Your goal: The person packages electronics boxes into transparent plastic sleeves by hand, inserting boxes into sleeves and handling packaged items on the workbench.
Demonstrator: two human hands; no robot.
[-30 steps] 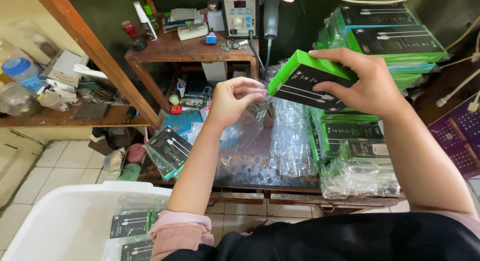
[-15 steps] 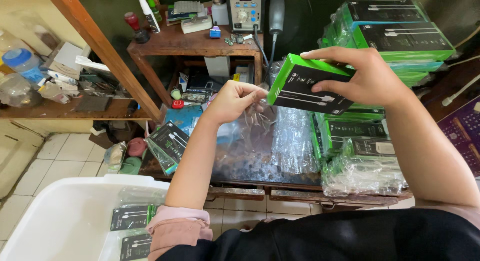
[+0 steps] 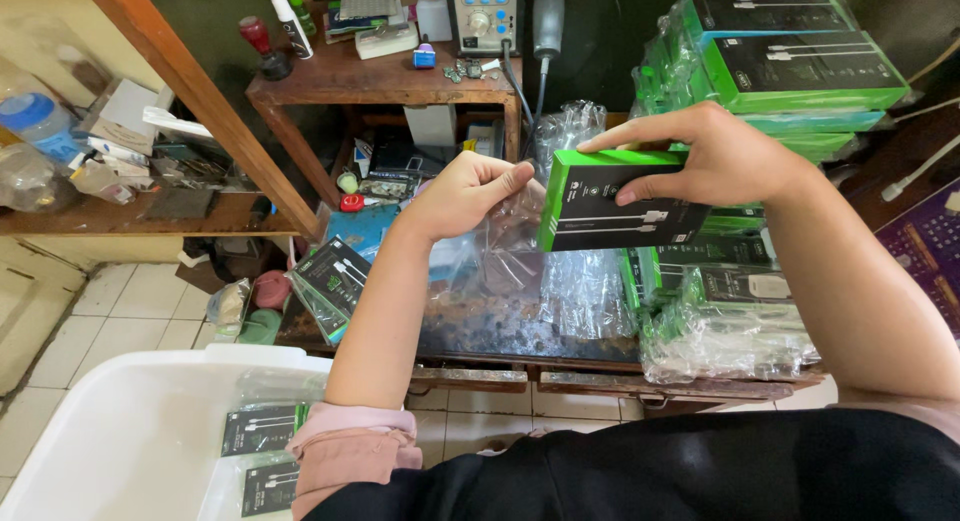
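Note:
My right hand (image 3: pixel 725 156) grips a green and black cable box (image 3: pixel 610 201) from above, held level over the worktable. My left hand (image 3: pixel 470 191) pinches the edge of a clear plastic bag (image 3: pixel 510 246) just left of the box; the bag hangs down from my fingers. The box's left end sits close to the bag's mouth, and I cannot tell whether it is inside. More boxes of the same kind, wrapped in clear plastic, lie under my right forearm (image 3: pixel 720 291).
Stacked green boxes (image 3: pixel 790 61) stand at the back right. Loose clear bags (image 3: pixel 590 291) cover the dark worktable (image 3: pixel 500 331). A white tub (image 3: pixel 130 431) at the lower left holds bagged boxes. A wooden shelf (image 3: pixel 390 76) with tools stands behind; a few boxes (image 3: pixel 330 281) lie at the table's left edge.
My right hand has brought the box down and left, turning it level, closer to my left hand. My left hand still holds the bag and has shifted little.

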